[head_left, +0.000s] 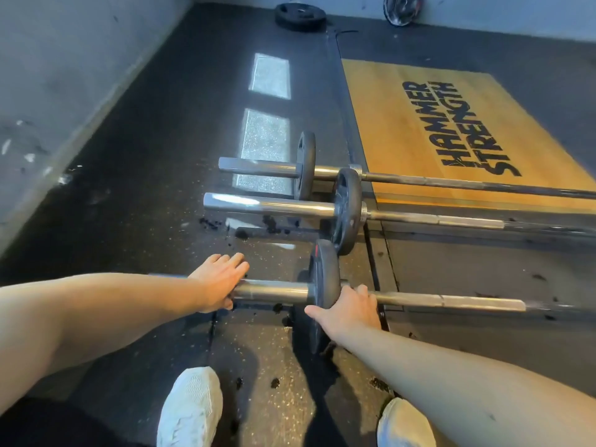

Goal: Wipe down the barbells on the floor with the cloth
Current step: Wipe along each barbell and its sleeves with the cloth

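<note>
"HAMMER STRENGTH" — black print, wooden platform (403,130).

floor (161,156): dark rubber | on it: barbells (274,206) ×3, wooden platform (371,108), loose plate (300,16)
</note>
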### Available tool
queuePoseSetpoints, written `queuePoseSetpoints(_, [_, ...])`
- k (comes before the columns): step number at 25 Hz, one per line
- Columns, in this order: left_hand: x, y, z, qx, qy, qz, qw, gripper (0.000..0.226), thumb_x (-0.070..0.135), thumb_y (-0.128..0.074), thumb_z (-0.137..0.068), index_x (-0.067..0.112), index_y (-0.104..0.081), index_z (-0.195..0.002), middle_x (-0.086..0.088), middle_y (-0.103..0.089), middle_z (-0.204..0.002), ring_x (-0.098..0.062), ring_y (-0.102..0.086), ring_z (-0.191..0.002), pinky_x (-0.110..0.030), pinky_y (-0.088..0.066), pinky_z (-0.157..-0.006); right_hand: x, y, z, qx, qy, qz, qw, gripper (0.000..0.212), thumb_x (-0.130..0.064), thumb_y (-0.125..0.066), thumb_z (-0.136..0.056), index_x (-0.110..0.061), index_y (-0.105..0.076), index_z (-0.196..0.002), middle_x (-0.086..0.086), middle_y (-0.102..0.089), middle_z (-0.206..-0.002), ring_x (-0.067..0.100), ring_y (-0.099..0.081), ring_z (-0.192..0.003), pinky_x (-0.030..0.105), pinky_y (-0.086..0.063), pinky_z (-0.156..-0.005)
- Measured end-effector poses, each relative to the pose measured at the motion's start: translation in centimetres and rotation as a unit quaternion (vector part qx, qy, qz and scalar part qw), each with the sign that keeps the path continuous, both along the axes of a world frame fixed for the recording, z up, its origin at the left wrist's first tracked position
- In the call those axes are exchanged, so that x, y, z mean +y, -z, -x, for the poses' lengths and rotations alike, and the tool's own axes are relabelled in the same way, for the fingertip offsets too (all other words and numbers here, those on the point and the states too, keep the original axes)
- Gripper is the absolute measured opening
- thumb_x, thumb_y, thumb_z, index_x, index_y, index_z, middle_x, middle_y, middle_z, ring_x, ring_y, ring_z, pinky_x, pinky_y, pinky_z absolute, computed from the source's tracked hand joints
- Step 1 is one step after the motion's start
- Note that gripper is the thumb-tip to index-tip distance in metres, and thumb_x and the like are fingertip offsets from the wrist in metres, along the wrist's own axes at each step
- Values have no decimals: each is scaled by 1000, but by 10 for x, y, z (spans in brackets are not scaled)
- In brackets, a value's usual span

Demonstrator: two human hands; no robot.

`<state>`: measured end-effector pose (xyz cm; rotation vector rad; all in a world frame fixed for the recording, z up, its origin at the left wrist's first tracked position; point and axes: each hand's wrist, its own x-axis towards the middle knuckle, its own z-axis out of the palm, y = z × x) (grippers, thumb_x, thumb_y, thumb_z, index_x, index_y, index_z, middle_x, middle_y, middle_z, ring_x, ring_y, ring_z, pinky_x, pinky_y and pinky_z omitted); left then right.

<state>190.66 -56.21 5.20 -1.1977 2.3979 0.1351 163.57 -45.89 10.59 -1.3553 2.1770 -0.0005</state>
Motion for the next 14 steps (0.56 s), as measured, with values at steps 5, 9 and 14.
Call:
queuePoseSetpoints(5, [0, 17, 4, 40, 19, -22, 999, 63, 39, -77, -83, 27, -37, -130, 3, -44, -128, -17, -54, -107, -36, -46, -99, 16, 19, -8, -56, 15, 175, 983, 88, -51, -79, -82, -31, -30, -152, -8, -35, -137, 14, -41, -130, 36, -52, -103])
queuePoseSetpoints(9, [-4, 15, 5, 47, 28, -38, 998, 54, 32, -72, -85, 27, -36, -125, 3, -45, -121, -16, -54, -98, -34, -48, -90, 20, 27, 1, -63, -54, 190, 978, 99, -50, -69, -91, -38, 0, -160, -11, -31, -132, 11, -42, -122, 28, -55, -96])
queuePoseSetpoints(14, [-10, 19, 1, 54, 14, -76, 996, 55, 29, -72, -84, 28, -34, -123, 5, -41, -117, -14, -53, -90, -35, -53, -80, 9, 28, 10, -51, -140, 180, 972, 98, -47, -65, -94, -48, 10, -157, -7, -34, -117, 12, -48, -106, 34, -58, -87])
